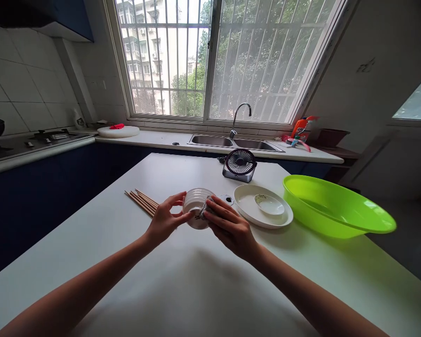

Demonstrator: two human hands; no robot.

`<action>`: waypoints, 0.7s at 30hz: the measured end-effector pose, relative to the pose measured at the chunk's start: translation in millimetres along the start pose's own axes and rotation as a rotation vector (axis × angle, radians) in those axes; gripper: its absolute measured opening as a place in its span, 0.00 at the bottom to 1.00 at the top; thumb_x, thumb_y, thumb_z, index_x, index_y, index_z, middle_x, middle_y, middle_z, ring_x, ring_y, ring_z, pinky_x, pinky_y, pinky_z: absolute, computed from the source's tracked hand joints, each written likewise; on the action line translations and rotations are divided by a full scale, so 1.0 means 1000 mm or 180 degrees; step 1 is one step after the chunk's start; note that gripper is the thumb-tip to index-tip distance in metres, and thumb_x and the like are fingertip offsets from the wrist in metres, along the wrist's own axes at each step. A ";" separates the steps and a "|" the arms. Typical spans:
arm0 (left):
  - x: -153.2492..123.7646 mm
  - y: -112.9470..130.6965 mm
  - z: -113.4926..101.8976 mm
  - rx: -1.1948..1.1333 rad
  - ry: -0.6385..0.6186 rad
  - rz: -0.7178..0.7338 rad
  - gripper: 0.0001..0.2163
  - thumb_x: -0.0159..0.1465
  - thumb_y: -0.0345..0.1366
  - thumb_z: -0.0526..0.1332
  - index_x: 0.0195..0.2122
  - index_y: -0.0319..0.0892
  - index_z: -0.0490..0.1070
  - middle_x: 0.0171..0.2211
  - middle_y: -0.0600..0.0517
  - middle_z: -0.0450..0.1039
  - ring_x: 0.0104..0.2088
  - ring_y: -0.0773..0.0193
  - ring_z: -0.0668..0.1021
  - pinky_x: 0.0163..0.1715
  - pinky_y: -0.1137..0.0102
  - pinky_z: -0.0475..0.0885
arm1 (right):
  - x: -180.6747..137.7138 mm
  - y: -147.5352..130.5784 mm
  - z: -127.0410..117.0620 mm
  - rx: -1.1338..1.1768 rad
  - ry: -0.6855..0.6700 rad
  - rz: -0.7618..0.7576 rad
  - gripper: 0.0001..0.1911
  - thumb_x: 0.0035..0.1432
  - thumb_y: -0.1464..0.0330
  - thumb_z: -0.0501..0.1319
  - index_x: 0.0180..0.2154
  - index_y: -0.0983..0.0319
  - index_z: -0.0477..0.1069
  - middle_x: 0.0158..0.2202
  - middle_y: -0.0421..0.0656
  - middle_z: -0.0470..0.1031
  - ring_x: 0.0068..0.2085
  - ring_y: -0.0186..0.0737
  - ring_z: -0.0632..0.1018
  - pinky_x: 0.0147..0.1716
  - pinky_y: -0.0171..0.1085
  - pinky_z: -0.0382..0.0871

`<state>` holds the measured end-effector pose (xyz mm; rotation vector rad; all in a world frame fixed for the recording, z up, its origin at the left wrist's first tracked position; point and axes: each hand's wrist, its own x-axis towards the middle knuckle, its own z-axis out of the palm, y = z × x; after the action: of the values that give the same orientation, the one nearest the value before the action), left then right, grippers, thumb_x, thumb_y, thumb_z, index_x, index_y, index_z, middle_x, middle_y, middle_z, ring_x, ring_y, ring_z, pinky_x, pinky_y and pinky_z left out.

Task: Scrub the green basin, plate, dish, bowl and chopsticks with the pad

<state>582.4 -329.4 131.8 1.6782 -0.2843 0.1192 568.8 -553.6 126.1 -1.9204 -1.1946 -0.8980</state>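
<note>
Above the white table, my left hand (167,216) grips a pale ribbed bowl (195,198) by its left side, thumb across the near face. The bowl is tipped on its side. Pressed against its right side is a crumpled grey cloth (206,207), held under the bent fingers of my right hand (231,225). Part of the cloth is hidden by those fingers. Left of the bowl lie several wooden chopsticks (140,202), partly behind my left hand. A white plate (243,207) with a small flower-patterned dish (271,205) on it rests to the right.
A large green basin (328,217) stands at the table's right edge. Toward the back is a small black fan (240,164). Behind the table, a counter holds a double sink (210,140) with a curved faucet (234,120). A small round item (228,200) sits beside the plate.
</note>
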 end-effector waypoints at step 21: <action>-0.004 0.003 0.001 -0.0289 -0.0096 -0.0230 0.30 0.54 0.47 0.71 0.56 0.44 0.70 0.49 0.44 0.74 0.50 0.51 0.76 0.35 0.68 0.76 | 0.000 0.008 0.000 0.0499 0.0696 0.0866 0.24 0.63 0.72 0.62 0.58 0.46 0.69 0.62 0.39 0.68 0.63 0.50 0.69 0.63 0.54 0.66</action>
<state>577.2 -330.4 133.3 1.5992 -0.2477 0.0267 576.0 -555.8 124.3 -1.7556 -0.8272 -0.8181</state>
